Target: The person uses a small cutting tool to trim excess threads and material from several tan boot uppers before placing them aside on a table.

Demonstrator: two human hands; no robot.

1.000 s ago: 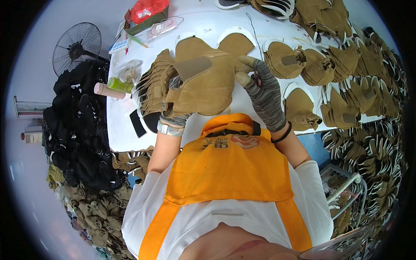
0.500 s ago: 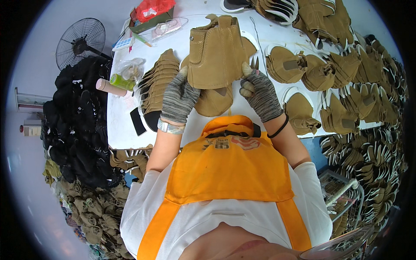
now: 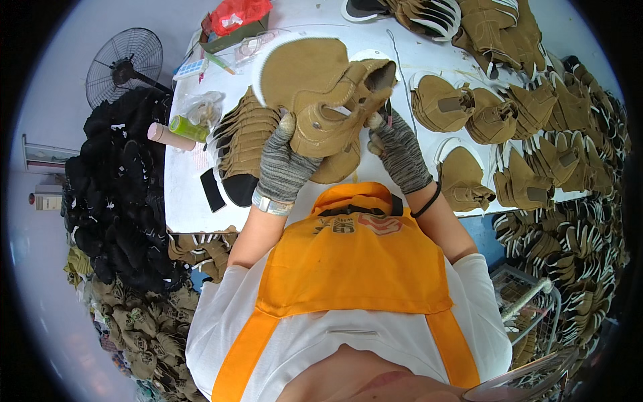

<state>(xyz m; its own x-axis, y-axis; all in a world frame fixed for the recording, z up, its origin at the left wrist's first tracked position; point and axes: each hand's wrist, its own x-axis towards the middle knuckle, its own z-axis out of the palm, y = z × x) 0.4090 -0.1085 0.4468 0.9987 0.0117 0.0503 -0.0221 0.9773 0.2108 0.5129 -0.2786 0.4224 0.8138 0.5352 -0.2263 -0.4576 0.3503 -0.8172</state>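
A tan boot upper (image 3: 318,110) with a white-edged front is held up over the table, tilted, its collar opening toward the right. My left hand (image 3: 288,161), in a grey knitted glove with bare fingertips, is closed on its lower left edge, thumb on the leather. My right hand (image 3: 400,151), gloved alike, is closed around small pointed snips (image 3: 388,111), mostly hidden. Its thumb is at the upper's right lower side. Behind and below the held upper, part of another tan upper (image 3: 340,166) lies on the table.
Left on the white table (image 3: 191,218) are a row of stacked tan uppers (image 3: 244,137), a dark phone-like slab (image 3: 213,191), a green bottle (image 3: 187,127) and a pink bottle (image 3: 169,136). More stacked uppers (image 3: 442,104) stand at right. A fan (image 3: 124,69) is at far left.
The boot upper has been turned and tilted: its white-edged front now points up left and its collar right. My left hand has shifted slightly right and down.
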